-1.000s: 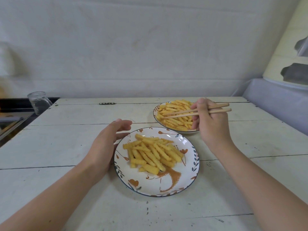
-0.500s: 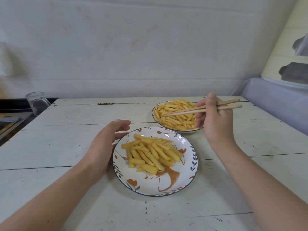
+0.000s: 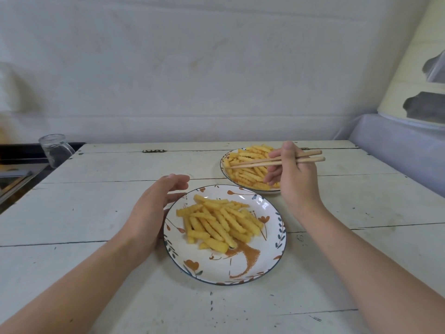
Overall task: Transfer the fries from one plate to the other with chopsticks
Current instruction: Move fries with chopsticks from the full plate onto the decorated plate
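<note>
A near plate [image 3: 240, 268] with a floral pattern holds a pile of fries [image 3: 219, 222] on its far half. A far plate [image 3: 225, 173] behind it to the right holds more fries [image 3: 248, 165]. My right hand [image 3: 295, 179] grips wooden chopsticks [image 3: 255, 162] over the far plate, their tips pointing left just above its fries with nothing visibly between them. My left hand [image 3: 154, 210] rests against the near plate's left rim, fingers apart and curved around it.
The plates stand on a white wooden table [image 3: 96, 213]. A clear glass jar [image 3: 54, 149] stands at the far left corner beside a dark sink area. A white wall runs behind; a grey covered surface [image 3: 397, 150] lies to the right.
My right hand drifted right with the chopsticks, then came back slightly left, the tips staying over the far plate. My left hand has stayed at the near plate's rim.
</note>
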Action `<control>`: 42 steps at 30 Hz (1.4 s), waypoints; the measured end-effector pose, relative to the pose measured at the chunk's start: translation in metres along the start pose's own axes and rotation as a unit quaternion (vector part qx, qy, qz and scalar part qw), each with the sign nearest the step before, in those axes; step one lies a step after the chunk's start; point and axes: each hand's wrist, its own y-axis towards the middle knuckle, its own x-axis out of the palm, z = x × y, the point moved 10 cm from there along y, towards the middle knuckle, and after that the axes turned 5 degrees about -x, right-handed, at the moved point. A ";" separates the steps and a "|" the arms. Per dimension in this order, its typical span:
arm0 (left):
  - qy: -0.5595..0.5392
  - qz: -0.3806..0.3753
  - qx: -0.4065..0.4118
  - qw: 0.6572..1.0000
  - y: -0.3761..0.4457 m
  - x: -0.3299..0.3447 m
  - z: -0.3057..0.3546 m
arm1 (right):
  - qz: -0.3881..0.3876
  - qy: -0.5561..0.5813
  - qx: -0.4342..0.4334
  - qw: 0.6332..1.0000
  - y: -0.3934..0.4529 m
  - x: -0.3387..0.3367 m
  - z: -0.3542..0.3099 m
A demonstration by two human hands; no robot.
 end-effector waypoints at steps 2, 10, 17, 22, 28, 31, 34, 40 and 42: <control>0.003 0.002 0.000 1.000 0.000 -0.001 0.000 | 0.025 0.021 0.001 0.999 0.002 -0.007 -0.006; -0.003 0.009 -0.003 1.000 0.002 -0.002 -0.002 | -0.032 0.214 0.085 0.972 -0.009 -0.009 -0.035; -0.004 0.008 -0.001 1.000 0.000 -0.002 -0.001 | -0.055 0.185 0.074 0.978 -0.014 -0.005 -0.041; 0.000 0.009 -0.003 1.000 0.001 -0.002 -0.001 | 0.078 0.018 -0.010 0.997 -0.003 -0.048 -0.043; 0.003 0.013 -0.003 1.000 0.000 -0.002 -0.001 | 0.041 -0.009 -0.033 0.999 -0.007 -0.040 -0.046; 0.004 0.010 -0.004 1.000 0.000 -0.001 -0.001 | 0.015 -0.009 -0.029 0.999 -0.007 -0.034 -0.044; 0.006 0.011 0.000 1.000 0.000 -0.002 0.000 | 0.000 -0.023 -0.026 0.999 -0.007 -0.029 -0.039; 0.001 0.008 -0.002 1.000 0.001 -0.001 -0.001 | 0.017 -0.021 -0.016 1.000 -0.003 -0.033 -0.030; -0.001 0.007 -0.005 1.000 0.001 -0.001 -0.002 | 0.060 -0.007 -0.007 0.998 -0.002 -0.044 -0.031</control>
